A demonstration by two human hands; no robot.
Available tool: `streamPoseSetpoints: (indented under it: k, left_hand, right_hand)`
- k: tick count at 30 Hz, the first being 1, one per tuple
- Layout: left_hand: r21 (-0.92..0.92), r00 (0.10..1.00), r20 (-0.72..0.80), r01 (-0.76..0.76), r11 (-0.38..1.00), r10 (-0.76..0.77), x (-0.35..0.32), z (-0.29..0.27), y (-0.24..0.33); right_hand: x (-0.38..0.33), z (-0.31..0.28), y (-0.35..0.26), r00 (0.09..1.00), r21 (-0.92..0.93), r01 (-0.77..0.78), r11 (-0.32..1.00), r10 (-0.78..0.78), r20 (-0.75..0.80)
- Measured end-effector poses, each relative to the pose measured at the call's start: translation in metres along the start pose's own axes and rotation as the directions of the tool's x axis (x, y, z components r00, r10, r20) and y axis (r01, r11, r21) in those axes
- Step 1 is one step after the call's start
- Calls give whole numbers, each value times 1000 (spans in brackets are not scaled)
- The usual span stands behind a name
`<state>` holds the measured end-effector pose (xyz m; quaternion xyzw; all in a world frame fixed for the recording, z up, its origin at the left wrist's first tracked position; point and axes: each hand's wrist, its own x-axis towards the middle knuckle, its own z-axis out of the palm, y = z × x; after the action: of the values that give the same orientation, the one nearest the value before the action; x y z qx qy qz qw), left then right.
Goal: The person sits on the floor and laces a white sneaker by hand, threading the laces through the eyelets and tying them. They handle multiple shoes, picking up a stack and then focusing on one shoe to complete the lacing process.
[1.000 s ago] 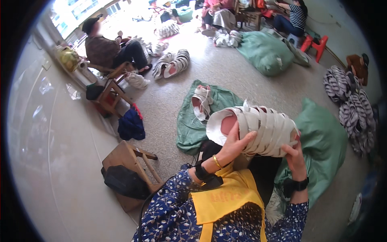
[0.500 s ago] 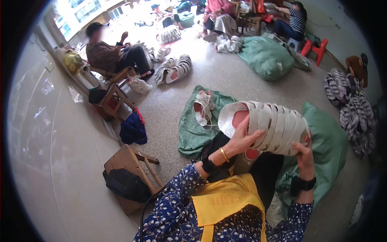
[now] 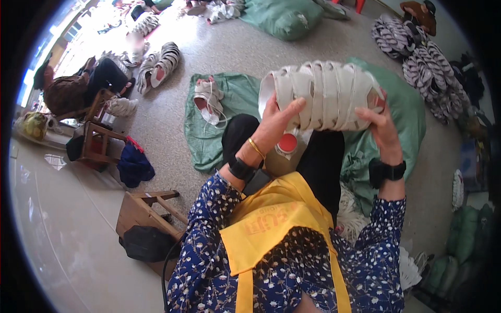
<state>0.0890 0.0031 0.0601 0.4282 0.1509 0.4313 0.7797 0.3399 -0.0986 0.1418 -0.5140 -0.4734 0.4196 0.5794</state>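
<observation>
We hold a row of nested white shoe uppers [image 3: 323, 96] chest-high between our hands, left hand [image 3: 274, 122] gripping one end, right hand [image 3: 383, 125] clasping the other; it looks light, soft and floppy, best supported at both ends.

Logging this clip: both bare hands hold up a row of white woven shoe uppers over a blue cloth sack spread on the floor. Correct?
Not quite. In the head view the cloth sack is green, not blue. The left hand and right hand do hold the row of white woven shoe uppers above it.
</observation>
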Motion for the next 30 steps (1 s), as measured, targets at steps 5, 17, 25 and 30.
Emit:
streamPoseSetpoints:
  k: [5,17,25,30]
  left_hand:
    - [-278,993,96,94,956,-70,-2,-2,-18]
    - [-422,947,99,317,849,-305,-81,-40,-97]
    - [-401,811,-102,496,770,-576,-90,-37,-107]
    - [-332,825,-47,518,788,-563,-94,-51,-128]
  right_hand:
    - [7,6,-39,994,-398,77,914,-40,99]
    - [13,56,-9,814,-732,501,461,36,580]
    - [4,73,23,806,-757,379,533,212,553]
    - [-3,83,13,781,-711,487,507,112,615]
